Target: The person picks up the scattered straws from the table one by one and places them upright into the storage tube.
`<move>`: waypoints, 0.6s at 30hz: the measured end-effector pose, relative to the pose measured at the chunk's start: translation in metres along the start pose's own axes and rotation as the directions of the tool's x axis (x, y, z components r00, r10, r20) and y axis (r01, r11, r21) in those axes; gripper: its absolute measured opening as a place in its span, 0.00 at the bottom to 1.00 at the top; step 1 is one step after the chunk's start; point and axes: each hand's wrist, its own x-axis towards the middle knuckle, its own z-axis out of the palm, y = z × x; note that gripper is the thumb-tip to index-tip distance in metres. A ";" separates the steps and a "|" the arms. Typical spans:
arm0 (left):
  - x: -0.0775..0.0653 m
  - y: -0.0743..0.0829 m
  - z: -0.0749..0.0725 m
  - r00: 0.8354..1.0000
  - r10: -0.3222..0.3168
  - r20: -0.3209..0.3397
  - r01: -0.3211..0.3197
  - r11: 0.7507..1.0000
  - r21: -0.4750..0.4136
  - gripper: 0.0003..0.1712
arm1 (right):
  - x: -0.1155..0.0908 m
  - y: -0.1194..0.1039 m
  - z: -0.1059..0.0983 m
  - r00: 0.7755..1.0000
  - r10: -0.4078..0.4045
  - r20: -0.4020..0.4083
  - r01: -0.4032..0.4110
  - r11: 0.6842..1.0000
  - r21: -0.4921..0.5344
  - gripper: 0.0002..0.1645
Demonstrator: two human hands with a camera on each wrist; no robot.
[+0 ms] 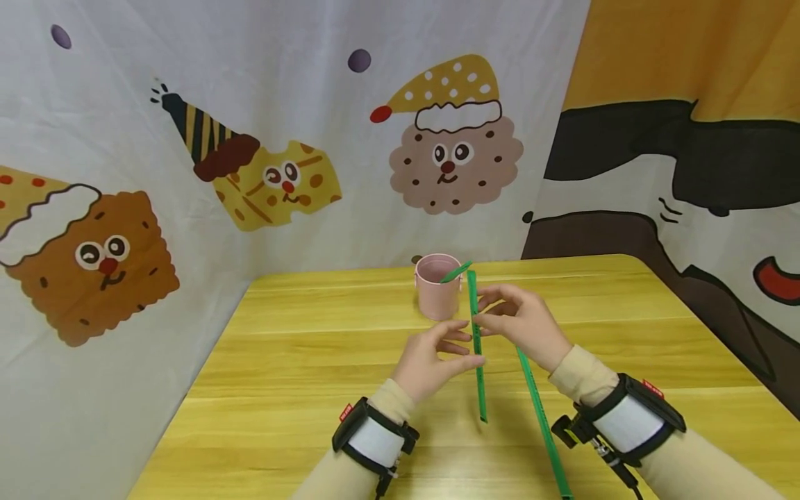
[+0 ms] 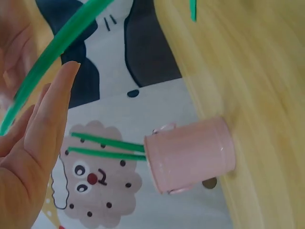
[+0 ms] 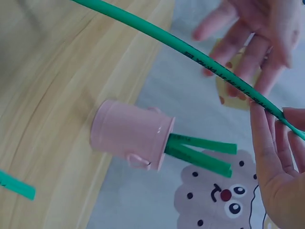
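1. Head view, nearest the person: a loose green strip (image 1: 542, 421) lies on the table (image 1: 281, 417), slanting toward the right hand. I'd leave it alone while the other is being handled.
2. The left hand (image 1: 431, 357) is open, fingers extended beside the printed green strip (image 1: 480, 389); it doesn't seem to grip anything, and I can't tell whether its thumb touches.
3. That strip is nearly upright above the table, between the hands, lower end free. Both wrist views show it bowing, so a light hold at two points would probably steady it best.
4. The right hand (image 1: 521, 326) is closed at the fingertips, pinching the strip's upper half. A pinch nearer the middle should, I reckon, curb any swing.
5. Just beyond sits the pink bucket (image 1: 437, 298), green pieces (image 2: 107, 141) poking out; the strip's top could catch on them.
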 end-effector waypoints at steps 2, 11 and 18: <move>0.000 -0.001 0.003 1.000 -0.012 0.018 0.012 1.000 0.013 0.31 | 0.001 -0.003 0.003 1.000 -0.007 -0.008 0.007 0.999 0.033 0.26; 0.002 -0.008 0.009 1.000 0.001 -0.026 -0.002 1.000 -0.020 0.19 | 0.006 -0.008 0.010 0.999 -0.024 -0.025 0.026 0.997 0.067 0.24; 0.005 -0.011 0.007 0.999 0.020 -0.049 -0.022 0.999 -0.041 0.14 | 0.007 -0.007 0.008 1.000 -0.028 -0.010 0.028 0.996 0.086 0.26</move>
